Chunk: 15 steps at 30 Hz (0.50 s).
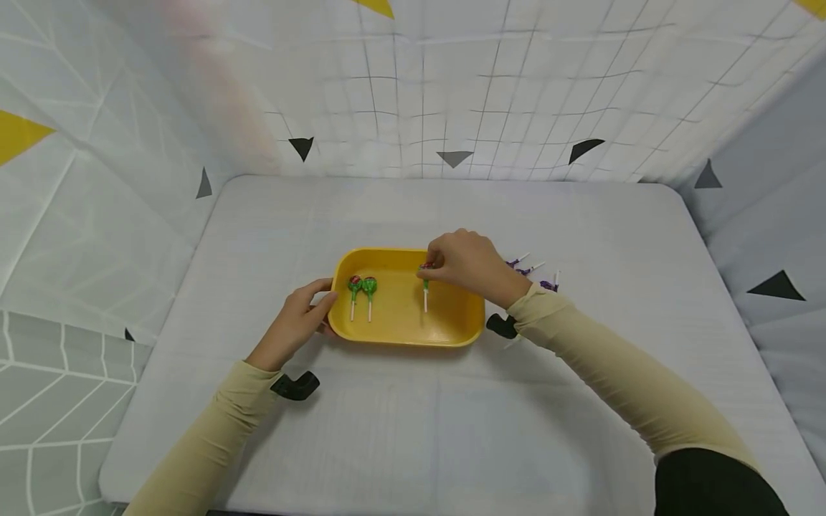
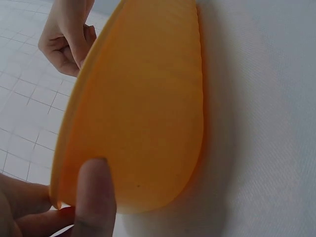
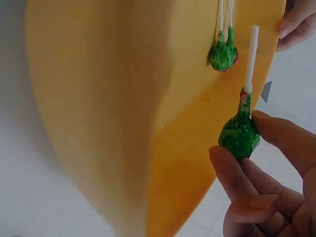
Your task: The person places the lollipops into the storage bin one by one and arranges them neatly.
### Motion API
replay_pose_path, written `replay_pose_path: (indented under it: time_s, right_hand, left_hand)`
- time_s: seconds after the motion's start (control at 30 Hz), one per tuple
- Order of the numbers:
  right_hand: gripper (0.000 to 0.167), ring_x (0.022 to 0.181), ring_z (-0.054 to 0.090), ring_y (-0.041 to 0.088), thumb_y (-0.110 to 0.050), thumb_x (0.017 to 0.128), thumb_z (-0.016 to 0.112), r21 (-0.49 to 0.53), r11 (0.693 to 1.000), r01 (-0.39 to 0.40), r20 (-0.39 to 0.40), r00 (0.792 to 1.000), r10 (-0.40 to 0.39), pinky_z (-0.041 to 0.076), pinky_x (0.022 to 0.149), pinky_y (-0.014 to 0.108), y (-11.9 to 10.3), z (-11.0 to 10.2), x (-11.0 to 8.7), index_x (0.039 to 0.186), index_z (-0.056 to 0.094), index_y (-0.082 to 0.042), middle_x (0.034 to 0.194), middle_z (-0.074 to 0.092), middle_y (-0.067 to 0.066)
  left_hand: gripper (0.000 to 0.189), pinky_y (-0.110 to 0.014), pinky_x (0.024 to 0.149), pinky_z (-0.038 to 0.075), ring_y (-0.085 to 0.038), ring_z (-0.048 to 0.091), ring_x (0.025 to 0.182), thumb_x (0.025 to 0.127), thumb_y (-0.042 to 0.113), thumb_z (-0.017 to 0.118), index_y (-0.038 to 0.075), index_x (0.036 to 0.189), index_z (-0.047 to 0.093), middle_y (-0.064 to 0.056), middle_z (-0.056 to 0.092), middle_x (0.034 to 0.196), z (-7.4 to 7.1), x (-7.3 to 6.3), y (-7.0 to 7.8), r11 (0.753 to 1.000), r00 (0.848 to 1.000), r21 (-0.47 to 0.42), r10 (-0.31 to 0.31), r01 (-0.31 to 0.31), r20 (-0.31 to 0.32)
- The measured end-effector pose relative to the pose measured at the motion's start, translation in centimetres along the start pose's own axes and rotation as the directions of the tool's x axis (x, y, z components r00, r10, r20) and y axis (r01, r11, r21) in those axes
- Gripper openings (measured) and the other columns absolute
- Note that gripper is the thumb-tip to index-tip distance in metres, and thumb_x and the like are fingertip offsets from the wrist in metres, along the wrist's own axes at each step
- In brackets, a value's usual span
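Note:
A yellow tray (image 1: 400, 333) lies on the white-covered table, its outer wall (image 2: 143, 108) filling much of the left wrist view. My left hand (image 1: 293, 319) grips its left end, thumb at the rim and fingers against the outside. Over the tray's right half, my right hand (image 1: 467, 264) pinches a green-wrapped lollipop (image 3: 239, 136) by its round head between thumb and fingers. The white stick (image 3: 252, 54) points toward the near side in the head view. Two more green lollipops (image 1: 369, 286) lie side by side in the tray's left part, sticks toward me.
Several purple-wrapped lollipops (image 1: 548, 285) lie on the table right of the tray, partly hidden by my right forearm. A white stick end (image 1: 513, 342) shows below that wrist. White sheeting (image 1: 452, 86) with grid lines and triangles rises behind the table.

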State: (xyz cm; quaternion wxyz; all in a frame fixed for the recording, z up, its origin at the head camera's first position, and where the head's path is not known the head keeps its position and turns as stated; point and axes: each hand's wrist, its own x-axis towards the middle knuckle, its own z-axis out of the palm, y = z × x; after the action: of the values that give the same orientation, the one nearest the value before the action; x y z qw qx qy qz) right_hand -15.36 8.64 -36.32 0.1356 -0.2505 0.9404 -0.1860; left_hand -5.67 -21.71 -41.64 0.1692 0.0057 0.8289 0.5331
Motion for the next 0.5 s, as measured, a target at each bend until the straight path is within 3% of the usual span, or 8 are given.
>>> replay_pose_path:
  time_s: [0.5]
  right_hand:
    - [0.024,0.077,0.07,0.012,-0.041,0.09,0.08,-0.01,0.998,0.062,-0.004,0.998,-0.062,0.057,0.063,0.028,-0.8,0.4,1.2,0.095,0.081,-0.018,0.089,0.078,-0.004]
  left_hand:
    - [0.049,-0.031,0.07,0.064,-0.027,0.072,0.07,0.112,0.023,0.048,0.003,0.156,0.042,-0.029,0.056,0.144,0.0,0.1,-0.3,1.0,1.0,0.001,0.014,-0.014,0.001]
